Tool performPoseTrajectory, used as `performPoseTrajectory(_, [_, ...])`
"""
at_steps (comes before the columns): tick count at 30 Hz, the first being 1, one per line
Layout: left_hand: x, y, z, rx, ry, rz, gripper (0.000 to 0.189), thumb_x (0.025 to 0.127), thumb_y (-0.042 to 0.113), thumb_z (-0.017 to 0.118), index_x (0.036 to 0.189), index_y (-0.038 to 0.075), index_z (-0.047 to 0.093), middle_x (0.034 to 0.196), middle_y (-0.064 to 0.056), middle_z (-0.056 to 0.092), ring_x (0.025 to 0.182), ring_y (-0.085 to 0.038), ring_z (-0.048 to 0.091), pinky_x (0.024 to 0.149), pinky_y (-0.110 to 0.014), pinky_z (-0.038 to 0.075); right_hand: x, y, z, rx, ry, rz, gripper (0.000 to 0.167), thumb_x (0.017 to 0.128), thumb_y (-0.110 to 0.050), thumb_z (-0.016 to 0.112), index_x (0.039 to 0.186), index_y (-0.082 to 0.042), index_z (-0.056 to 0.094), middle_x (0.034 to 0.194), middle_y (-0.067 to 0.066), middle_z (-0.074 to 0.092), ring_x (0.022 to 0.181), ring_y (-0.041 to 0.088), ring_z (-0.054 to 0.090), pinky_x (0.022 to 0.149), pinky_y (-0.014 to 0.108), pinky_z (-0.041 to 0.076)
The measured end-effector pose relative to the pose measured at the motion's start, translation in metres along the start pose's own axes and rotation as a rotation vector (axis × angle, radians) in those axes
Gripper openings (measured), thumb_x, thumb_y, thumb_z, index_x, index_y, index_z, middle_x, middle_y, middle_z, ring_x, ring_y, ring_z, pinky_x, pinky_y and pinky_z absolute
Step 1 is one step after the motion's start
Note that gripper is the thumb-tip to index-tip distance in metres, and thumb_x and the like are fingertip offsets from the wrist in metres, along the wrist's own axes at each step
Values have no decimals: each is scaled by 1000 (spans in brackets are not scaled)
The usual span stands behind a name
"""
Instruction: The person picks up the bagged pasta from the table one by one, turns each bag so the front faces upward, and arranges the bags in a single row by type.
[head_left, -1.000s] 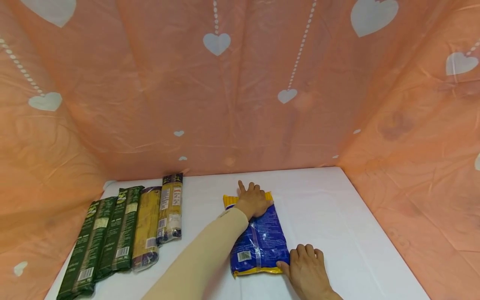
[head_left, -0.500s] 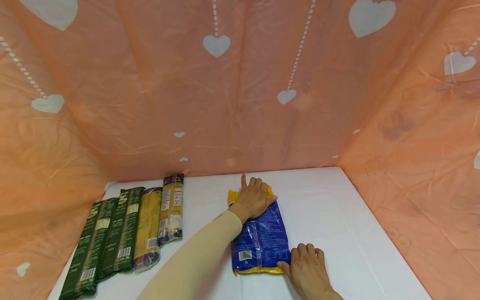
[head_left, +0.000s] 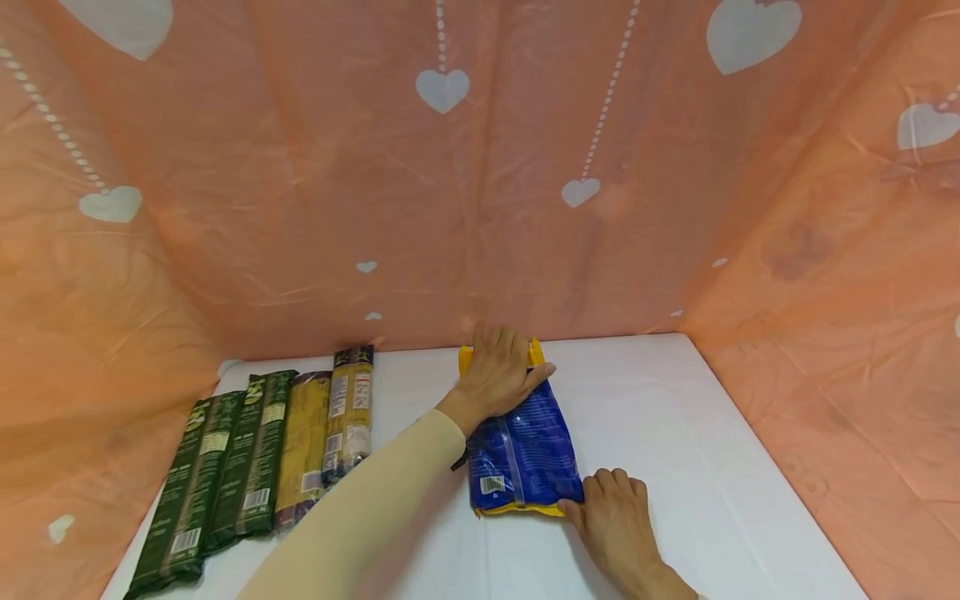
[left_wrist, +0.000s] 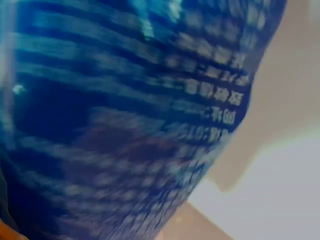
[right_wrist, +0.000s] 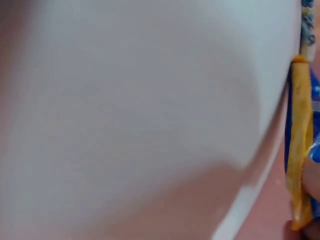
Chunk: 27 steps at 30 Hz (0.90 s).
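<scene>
1. Gripping blue bag (head_left: 525,450) at far end with left fingers (head_left: 507,342), near right corner with right fingers (head_left: 617,483).
2. Held midway across counter (head_left: 697,467).
3. Probably soft, slippery, fairly light; best taken by both ends.

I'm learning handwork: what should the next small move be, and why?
Probably ease the blue bag toward the four packs: they lie side by side, the bag is apart, and the left hand grips its far end, the right hand its near corner.
</scene>
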<state>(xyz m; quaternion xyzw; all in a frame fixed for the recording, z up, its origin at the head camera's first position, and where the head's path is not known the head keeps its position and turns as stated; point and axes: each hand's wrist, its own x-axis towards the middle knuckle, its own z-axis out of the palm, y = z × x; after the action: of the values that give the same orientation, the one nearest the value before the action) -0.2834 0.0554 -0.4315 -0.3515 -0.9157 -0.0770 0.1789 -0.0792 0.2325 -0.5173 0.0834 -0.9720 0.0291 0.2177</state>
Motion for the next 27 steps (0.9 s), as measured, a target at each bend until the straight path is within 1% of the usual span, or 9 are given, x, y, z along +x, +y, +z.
performPoseTrajectory(2, [3, -3, -11, -35, 4, -31, 56, 108, 63, 41, 111, 7, 48, 103, -8, 45, 106, -29, 43, 102, -55, 29, 8, 1, -3, 26, 104, -36, 40, 90, -40, 78, 77, -8, 58, 76, 2, 48, 80, 25, 49, 76, 45, 41])
performPoseTrajectory(5, [8, -8, -28, -114, -5, -120, 58, 109, 63, 38, 117, 6, 48, 110, -9, 44, 113, -31, 40, 107, -59, 27, 22, 2, -8, 59, 275, -102, 34, 90, -32, 71, 77, -5, 55, 75, 6, 50, 77, 29, 50, 74, 46, 40])
performPoseTrajectory(7, [10, -12, -39, -149, -16, -181, 61, 109, 64, 37, 118, 5, 47, 112, -10, 42, 115, -32, 38, 109, -60, 25, 32, 2, -13, 59, 357, -138, 29, 90, -27, 66, 77, -4, 54, 76, 8, 52, 76, 32, 52, 75, 49, 41])
performPoseTrajectory(9, [12, -14, -48, -158, -27, -230, 64, 108, 67, 34, 117, 5, 46, 112, -11, 41, 116, -33, 37, 109, -61, 24, 40, 2, -17, 53, 411, -165, 23, 90, -20, 61, 77, -3, 53, 76, 10, 54, 76, 34, 54, 76, 52, 42])
performPoseTrajectory(12, [14, -17, -56, -134, -48, -276, 70, 105, 73, 31, 114, 4, 47, 111, -12, 41, 116, -35, 38, 111, -64, 24, 47, 1, -20, 30, 443, -199, 20, 91, -14, 55, 76, -3, 52, 77, 12, 56, 75, 35, 56, 78, 54, 44])
performPoseTrajectory(16, [13, -18, -57, -74, -91, -300, 78, 102, 78, 30, 118, 4, 49, 115, -13, 43, 118, -37, 39, 113, -68, 25, 48, -3, -19, 5, 470, -252, 18, 91, -8, 50, 73, -5, 48, 74, 10, 53, 73, 34, 55, 75, 52, 45])
performPoseTrajectory(20, [10, -19, -56, 3, -123, -308, 82, 101, 80, 29, 122, 4, 52, 117, -13, 47, 115, -36, 41, 108, -63, 29, 47, -8, -15, 8, 506, -275, 21, 92, -6, 47, 71, -7, 46, 72, 9, 50, 71, 32, 55, 73, 51, 45])
performPoseTrajectory(22, [9, -19, -57, 38, -126, -309, 84, 101, 80, 29, 124, 4, 53, 120, -13, 50, 115, -35, 43, 106, -62, 31, 45, -10, -14, 8, 512, -279, 24, 95, -6, 46, 71, -7, 45, 72, 9, 50, 71, 32, 55, 73, 51, 45])
performPoseTrajectory(27, [8, -13, -62, 112, -160, -290, 87, 100, 82, 24, 123, 5, 56, 124, -13, 56, 117, -33, 47, 106, -61, 35, 36, -17, -14, -5, 477, -298, 20, 93, -9, 51, 73, -7, 48, 75, 9, 54, 74, 31, 58, 75, 50, 45])
